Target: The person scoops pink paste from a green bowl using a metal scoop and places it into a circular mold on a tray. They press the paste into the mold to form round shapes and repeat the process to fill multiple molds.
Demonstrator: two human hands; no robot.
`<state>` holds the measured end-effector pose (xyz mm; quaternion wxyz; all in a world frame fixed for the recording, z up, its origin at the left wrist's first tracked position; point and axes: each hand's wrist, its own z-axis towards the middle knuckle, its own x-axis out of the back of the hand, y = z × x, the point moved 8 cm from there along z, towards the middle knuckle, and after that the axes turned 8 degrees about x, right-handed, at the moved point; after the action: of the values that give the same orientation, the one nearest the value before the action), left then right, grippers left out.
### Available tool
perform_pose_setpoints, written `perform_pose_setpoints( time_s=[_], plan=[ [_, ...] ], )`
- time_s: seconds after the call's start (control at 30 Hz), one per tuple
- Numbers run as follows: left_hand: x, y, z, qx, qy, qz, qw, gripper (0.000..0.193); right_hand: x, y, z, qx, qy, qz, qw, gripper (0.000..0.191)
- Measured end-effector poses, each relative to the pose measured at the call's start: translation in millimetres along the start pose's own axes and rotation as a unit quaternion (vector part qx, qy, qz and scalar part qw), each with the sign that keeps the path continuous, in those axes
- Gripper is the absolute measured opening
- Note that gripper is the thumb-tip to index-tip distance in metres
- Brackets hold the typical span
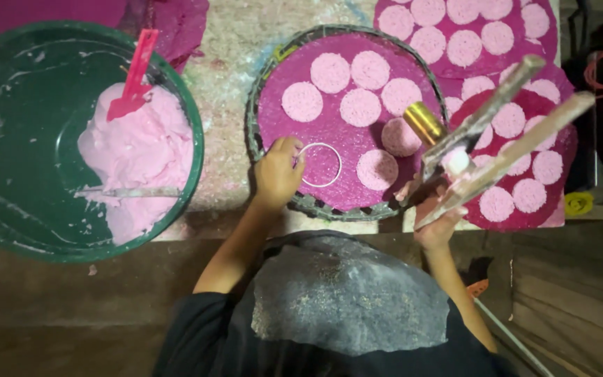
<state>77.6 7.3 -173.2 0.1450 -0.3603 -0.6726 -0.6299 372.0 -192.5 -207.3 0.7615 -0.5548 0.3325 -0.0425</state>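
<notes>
Nearest me, I'm pinching the thin white ring mould (319,165) with left-hand (277,171) fingers on the magenta woven tray (336,126), right hand (440,222) gripping a wooden press (504,143); it looks light, stiff, best held at its rim.

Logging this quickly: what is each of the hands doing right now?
Left hand: fingers closed on the ring, on the tray.
Right hand: closed, holding the press.

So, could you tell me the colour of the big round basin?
Dark green basin, seen in the head view.

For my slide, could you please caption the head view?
Left hand sets thin white ring on magenta-lined round tray while right hand holds long-handled press.
</notes>
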Motion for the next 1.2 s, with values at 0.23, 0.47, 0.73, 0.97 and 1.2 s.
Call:
perform_pose_setpoints(
  time_s=[0.23, 0.47, 0.73, 0.97, 1.2],
  plan=[
    [25.9, -55.8, -17.2, -0.04, 0.291, -0.104, 0.95, 0.07, 17.2, 16.6, -16.5, 0.088, 0.009, 0.006, 0.996, 0.105],
    [-56.3, -137.9, -8.3, 0.154, -0.109, -0.579, 0.793, 0.05, -2.8, 26.5, 0.4, 0.136, 0.054, 0.021, 0.989, 0.114],
    [5.2, -82.3, -1.2, 0.134, -0.106, -0.649, 0.742, 0.052, -42.9, 34.9, 44.5, 0.162, 0.057, 0.044, 0.984, 0.107],
    [7.3, -62.8, -52.2, 0.112, -0.132, -0.595, 0.785, 0.061, 3.6, 28.4, 4.7, 0.092, 0.073, 0.048, 0.992, 0.112],
    [54.5, -17.5, -62.0, -0.165, 0.298, 0.05, 0.939, 0.058, 30.7, 14.1, -6.1, 0.105, 0.095, 0.015, 0.99, 0.114]
  ],
)
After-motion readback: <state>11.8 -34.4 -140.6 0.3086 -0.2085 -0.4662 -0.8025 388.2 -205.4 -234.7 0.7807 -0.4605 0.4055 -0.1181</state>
